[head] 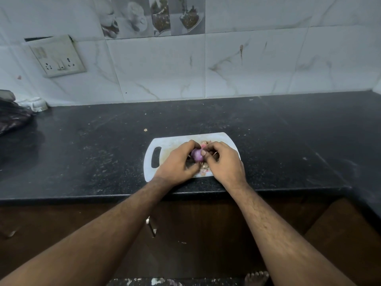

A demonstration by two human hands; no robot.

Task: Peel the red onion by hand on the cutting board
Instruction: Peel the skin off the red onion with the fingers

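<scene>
— Where do we have the red onion (196, 155)?

— Just below the centre of the frame, above the white cutting board (165, 148), held between both our hands.

— And the grip on each side?

— Our left hand (179, 162) curls round the onion's left side; our right hand (223, 162) pinches at its right side, thumb against the purple flesh.

— What else lies there?

— Loose onion skins (206, 170) on the board under our hands. The board sits near the front edge of the black counter (278, 141), and a wall socket (58, 56) shows at upper left.
</scene>
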